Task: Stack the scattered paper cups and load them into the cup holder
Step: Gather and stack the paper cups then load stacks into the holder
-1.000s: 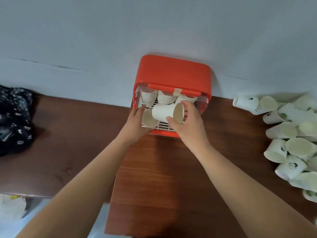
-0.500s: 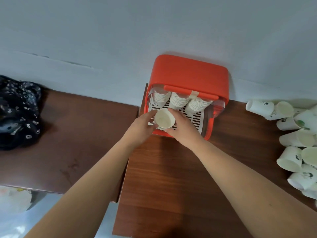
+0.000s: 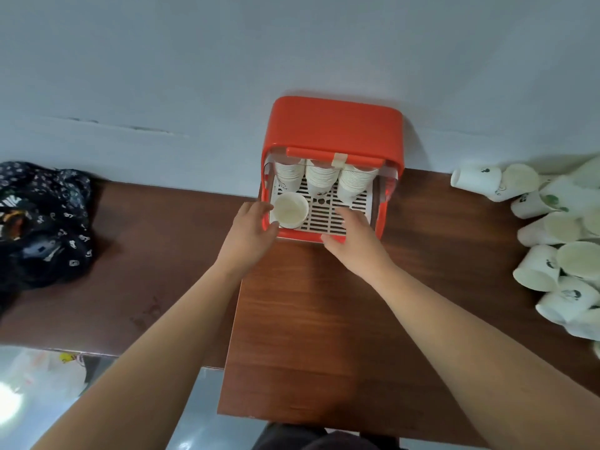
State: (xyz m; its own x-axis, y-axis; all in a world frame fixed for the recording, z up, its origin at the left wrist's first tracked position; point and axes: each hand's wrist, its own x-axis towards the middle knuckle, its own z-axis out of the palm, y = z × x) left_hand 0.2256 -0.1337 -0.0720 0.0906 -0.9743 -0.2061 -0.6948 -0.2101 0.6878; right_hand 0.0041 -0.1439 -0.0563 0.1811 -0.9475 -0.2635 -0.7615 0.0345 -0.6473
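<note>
1. Head view, the task's things: an orange cup holder (image 3: 331, 131) stands on the brown table (image 3: 324, 319) against the wall. Three cup stacks (image 3: 321, 178) hang side by side under its top, above a white slotted tray (image 3: 328, 219). A single paper cup (image 3: 290, 211) sits mouth-up on the tray's left part, under the left stack. Many scattered cups (image 3: 552, 228) lie on their sides in a heap at the table's right end, well apart from the holder.

2. Head view, the hands: the left hand (image 3: 256, 228) has its fingers and thumb curved round the left side of the paper cup, touching its wall. The right hand (image 3: 354, 235) hovers over the tray's front edge with its fingers loosely spread and grips nothing.

3. Head view, the rest: a dark patterned cloth (image 3: 42, 222) lies at the table's far left, and a pale plastic bag (image 3: 42, 371) shows below the table edge.

4. Handling, as a judgement: a paper cup is very light and thin-walled, so a hard squeeze would likely dent it or oval the mouth and spoil nesting. The rolled rim and the base are the stiffest parts; a light hold round the wall near either should serve. The smooth sides may slip, and nested cups can jam if pushed in crooked.
</note>
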